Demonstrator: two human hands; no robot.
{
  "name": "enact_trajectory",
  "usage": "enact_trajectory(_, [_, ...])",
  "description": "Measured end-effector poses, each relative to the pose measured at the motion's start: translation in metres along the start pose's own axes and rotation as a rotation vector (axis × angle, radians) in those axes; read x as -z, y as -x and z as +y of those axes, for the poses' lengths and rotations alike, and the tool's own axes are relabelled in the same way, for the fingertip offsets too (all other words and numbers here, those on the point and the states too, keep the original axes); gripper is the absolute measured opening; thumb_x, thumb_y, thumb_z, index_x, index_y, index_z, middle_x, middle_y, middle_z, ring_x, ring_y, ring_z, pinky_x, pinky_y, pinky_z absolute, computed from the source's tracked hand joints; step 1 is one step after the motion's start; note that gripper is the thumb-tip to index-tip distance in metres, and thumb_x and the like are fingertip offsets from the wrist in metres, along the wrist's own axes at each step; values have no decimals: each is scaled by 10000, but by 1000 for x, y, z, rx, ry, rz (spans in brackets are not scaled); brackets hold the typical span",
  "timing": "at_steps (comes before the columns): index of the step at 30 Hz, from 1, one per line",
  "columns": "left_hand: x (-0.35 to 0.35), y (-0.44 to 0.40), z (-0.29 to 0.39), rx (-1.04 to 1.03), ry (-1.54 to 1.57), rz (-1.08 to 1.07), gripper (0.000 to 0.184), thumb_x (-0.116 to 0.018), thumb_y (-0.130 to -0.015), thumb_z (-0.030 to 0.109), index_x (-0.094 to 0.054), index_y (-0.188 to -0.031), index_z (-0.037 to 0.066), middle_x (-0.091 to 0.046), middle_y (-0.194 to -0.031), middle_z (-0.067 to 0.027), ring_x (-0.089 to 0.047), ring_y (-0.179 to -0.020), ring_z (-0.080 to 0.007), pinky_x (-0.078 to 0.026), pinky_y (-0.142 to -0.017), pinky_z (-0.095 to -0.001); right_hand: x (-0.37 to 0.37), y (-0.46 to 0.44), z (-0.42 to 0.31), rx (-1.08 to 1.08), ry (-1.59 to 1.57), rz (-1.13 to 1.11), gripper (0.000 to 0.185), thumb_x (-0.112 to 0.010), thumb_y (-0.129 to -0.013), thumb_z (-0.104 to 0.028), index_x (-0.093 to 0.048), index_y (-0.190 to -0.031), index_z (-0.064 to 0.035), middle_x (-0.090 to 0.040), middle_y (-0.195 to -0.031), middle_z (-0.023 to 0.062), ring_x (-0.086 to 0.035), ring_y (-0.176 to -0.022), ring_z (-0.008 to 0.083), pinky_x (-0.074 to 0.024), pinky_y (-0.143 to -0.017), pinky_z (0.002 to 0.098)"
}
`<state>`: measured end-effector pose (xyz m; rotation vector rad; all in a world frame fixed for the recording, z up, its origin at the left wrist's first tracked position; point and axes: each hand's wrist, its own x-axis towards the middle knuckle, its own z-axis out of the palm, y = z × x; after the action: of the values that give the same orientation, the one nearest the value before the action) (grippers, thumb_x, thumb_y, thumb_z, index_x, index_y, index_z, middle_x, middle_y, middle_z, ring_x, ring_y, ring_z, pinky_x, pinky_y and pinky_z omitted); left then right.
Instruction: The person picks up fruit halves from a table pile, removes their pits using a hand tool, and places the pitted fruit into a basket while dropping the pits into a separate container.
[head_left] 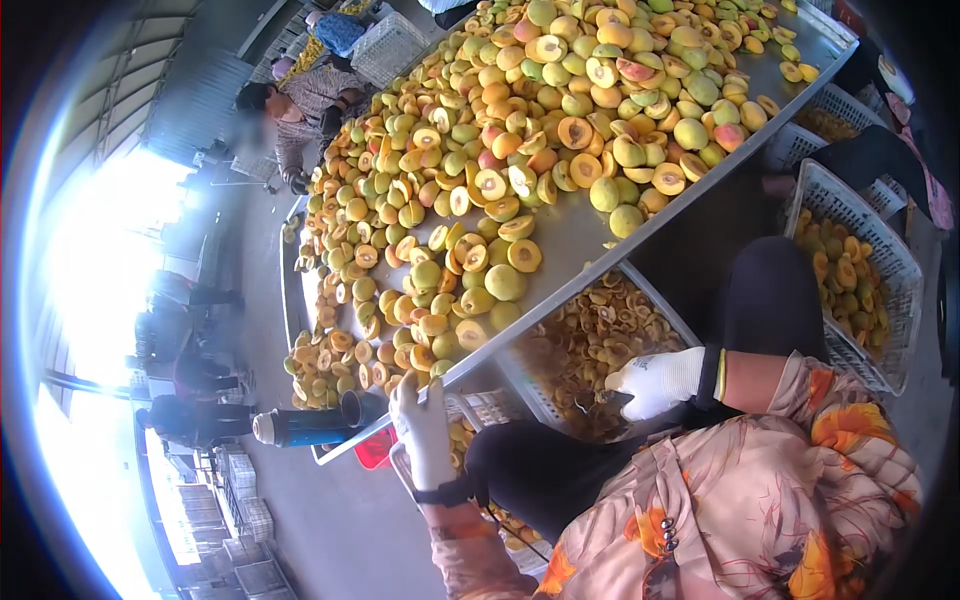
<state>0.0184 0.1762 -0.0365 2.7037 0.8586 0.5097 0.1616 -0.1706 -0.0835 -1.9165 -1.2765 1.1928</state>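
Note:
My left hand [422, 435], in a white glove, is at the near rim of the metal table [560, 300]. Its fingers point up with a gap between them, and no fruit shows in it. Halved and whole yellow-green peaches [505, 283] lie just beyond those fingertips. My right hand [660, 385], also gloved, is closed above a crate of cut fruit pieces [600, 325] below the table edge. A small, thin metal tool [603, 397] seems to stick out of its fingers; most of it is hidden.
A white crate of peach halves [850, 285] stands at my right, partly against my knee. Another person [305, 120] works across the table. A blue cylinder [300, 428] and a red container [375, 450] are by the left table corner. Stacked crates [240, 490] stand farther left.

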Motion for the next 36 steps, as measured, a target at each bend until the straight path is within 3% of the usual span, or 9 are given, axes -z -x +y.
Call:
enact_trajectory(4, [-52, -66, 41, -111, -4, -381, 611, -776, -805, 401, -643, -1232, -16, -728, -1058, -218, -692, -987, -380, -525, -899, -466, 0, -6, 12, 26, -28, 36, 396, -612, -839, -213, -610, -1151, 31, -703, -957, 282, -692, -916, 433, -534, -801, 489])
enact_trajectory(9, [-97, -89, 42, 22, -237, -418, 687, -830, -749, 419, -641, -1238, -24, -733, -1063, -248, -711, -1009, -383, -540, -897, -460, 7, -6, 10, 27, -83, 124, 403, -627, -838, -237, -602, -1140, 29, -698, -942, 285, -693, -907, 434, -531, -790, 500])
enact_trajectory(12, [-88, -77, 32, -26, 22, -253, 569, -797, -803, 367, -646, -1172, -39, -748, -1007, -208, -726, -960, -330, -558, -827, -429, 4, -10, 9, 87, -122, 297, 353, -652, -853, -230, -593, -1099, 17, -686, -855, 265, -687, -835, 440, -519, -734, 508])
enact_trajectory(14, [-82, -61, 31, 79, 634, -241, 382, -725, -886, 240, -655, -1150, -27, -731, -1014, -150, -714, -904, -266, -580, -780, -388, 5, -8, -4, 196, -190, 479, 271, -667, -868, -218, -579, -1011, -5, -665, -760, 246, -673, -740, 441, -501, -664, 505])
enact_trajectory(18, [-30, 8, 112, 284, 1505, -201, 380, -679, -937, 211, -613, -1254, 11, -691, -1103, -149, -687, -929, -256, -587, -829, -382, 5, -15, -46, 386, -220, 584, 282, -692, -886, -198, -578, -1069, -16, -674, -762, 238, -670, -696, 445, -502, -637, 509])
enact_trajectory(20, [-21, 34, 138, 274, 1579, -119, 424, -665, -969, 279, -594, -1298, 22, -687, -1121, -163, -680, -930, -248, -581, -840, -372, -1, -18, -60, 406, -205, 651, 300, -699, -893, -201, -578, -1103, -24, -677, -766, 239, -671, -700, 450, -508, -633, 514])
enact_trajectory(22, [-11, 51, 153, 67, 1327, -89, 517, -607, -1022, 415, -570, -1323, -4, -685, -1094, -163, -675, -903, -234, -576, -828, -359, -8, -15, -70, 424, -191, 707, 314, -701, -899, -200, -578, -1133, -31, -682, -777, 239, -673, -711, 454, -516, -633, 516])
enact_trajectory(25, [-4, 77, 179, 162, 1500, 4, 588, -546, -1049, 488, -563, -1315, -36, -689, -1055, -162, -675, -897, -227, -571, -807, -346, -17, -5, -80, 435, -185, 748, 304, -677, -915, -185, -572, -1154, -27, -690, -816, 244, -676, -745, 461, -526, -650, 519])
enact_trajectory(36, [9, 102, 190, 50, 1342, 148, 476, -518, -1073, 401, -644, -1189, -44, -702, -903, -136, -650, -784, -188, -541, -719, -292, -39, 1, -79, 626, -181, 696, 315, -654, -897, -119, -573, -1181, -11, -705, -904, 237, -694, -806, 454, -550, -711, 502])
